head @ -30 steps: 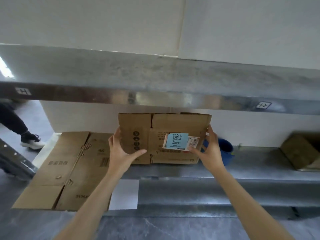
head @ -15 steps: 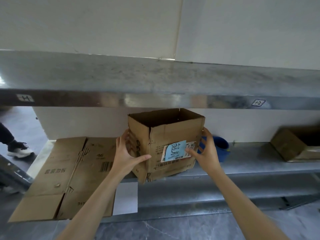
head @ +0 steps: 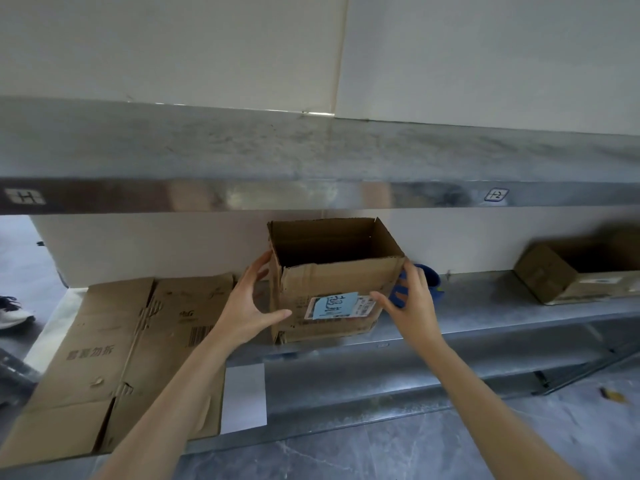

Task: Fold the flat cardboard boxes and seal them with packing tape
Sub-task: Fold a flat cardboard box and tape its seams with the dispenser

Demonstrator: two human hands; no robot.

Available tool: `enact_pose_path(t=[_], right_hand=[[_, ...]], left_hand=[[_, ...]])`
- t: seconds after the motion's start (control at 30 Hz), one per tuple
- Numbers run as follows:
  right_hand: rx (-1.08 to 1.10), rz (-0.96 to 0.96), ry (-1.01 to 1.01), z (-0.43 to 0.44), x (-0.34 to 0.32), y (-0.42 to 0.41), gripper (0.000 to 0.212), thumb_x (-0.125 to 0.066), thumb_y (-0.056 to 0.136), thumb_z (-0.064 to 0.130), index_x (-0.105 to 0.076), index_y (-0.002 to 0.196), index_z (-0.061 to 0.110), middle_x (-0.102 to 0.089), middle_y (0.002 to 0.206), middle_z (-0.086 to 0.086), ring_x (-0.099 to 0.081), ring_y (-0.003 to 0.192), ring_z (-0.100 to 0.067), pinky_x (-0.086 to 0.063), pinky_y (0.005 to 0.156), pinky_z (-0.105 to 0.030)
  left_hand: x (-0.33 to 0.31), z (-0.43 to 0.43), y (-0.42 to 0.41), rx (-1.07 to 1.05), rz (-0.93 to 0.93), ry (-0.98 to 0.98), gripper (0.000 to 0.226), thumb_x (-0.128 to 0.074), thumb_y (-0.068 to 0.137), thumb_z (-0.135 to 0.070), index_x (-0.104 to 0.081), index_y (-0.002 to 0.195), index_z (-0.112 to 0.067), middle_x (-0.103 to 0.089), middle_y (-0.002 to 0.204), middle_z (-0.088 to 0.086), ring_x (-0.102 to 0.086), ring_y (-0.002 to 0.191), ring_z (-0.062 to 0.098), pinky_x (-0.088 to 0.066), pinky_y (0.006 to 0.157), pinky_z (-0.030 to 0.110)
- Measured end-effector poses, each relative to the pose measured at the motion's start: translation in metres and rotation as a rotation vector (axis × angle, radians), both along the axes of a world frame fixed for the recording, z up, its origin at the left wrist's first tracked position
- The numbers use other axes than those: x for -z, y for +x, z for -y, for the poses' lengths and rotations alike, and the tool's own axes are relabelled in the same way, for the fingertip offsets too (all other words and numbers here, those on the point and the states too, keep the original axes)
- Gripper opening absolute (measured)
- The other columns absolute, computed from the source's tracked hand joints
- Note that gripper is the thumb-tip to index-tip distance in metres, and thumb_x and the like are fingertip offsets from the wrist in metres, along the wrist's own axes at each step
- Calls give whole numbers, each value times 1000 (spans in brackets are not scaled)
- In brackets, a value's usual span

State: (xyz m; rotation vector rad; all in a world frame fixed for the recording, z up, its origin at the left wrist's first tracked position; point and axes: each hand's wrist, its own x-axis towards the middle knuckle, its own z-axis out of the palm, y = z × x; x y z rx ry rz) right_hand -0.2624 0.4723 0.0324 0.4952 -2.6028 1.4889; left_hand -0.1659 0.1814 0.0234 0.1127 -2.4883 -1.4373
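Open box standing mid-way along the lower shelf, against a pale wall.
Upper shelf tagged "H"; flat cardboard at the left end; left hand and right hand press spread fingers against the box's sides; blue handwritten label, unreadable.

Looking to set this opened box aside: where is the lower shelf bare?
The lower shelf is bare from the blue object behind the opened box to the brown box at right. The left end is crowded: flat cardboard covers it, white sheet beside.

One head-worn wide-angle view, facing forward and slightly down, close on the metal shelf
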Motion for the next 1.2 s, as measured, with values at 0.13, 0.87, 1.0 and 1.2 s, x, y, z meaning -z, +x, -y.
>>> enact_pose_path(t=[0.13,0.87,1.0,1.2], right_hand=[[18,-35,12,-2,-9,-1,71,-70,74,46,-46,135,17,-49,128,2,-57,115,-17,-57,91,-44],[-138,-91,227,12,-42,-11,80,-64,74,61,-34,145,39,-57,99,16,-57,84,-1,-44,73,-13],[-99,-99,100,10,-38,-20,71,-67,79,53,-38,142,35,-58,107,14,-59,92,-8,-54,73,-27],[-39,-159,127,11,-28,-36,81,-82,79,25,-38,146,27,-42,141,2,-58,110,-16,-56,83,-31]], left_hand=[[-10,-3,-2,-13,-68,17,101,-89,71,-33,-29,151,-39,-38,151,-19,-42,131,-3,-37,112,37],[-25,-18,-4,3,-77,-242,75,-74,85,-45,-31,145,-48,-51,143,-7,-48,122,8,-42,95,28],[-25,-14,-8,-63,-40,-189,66,-62,90,-55,-29,146,-43,-64,114,0,-64,92,22,-47,81,28],[-26,-10,-22,-173,-202,-94,81,-79,83,-18,-33,149,-26,-48,137,-6,-54,114,4,-51,89,22]])
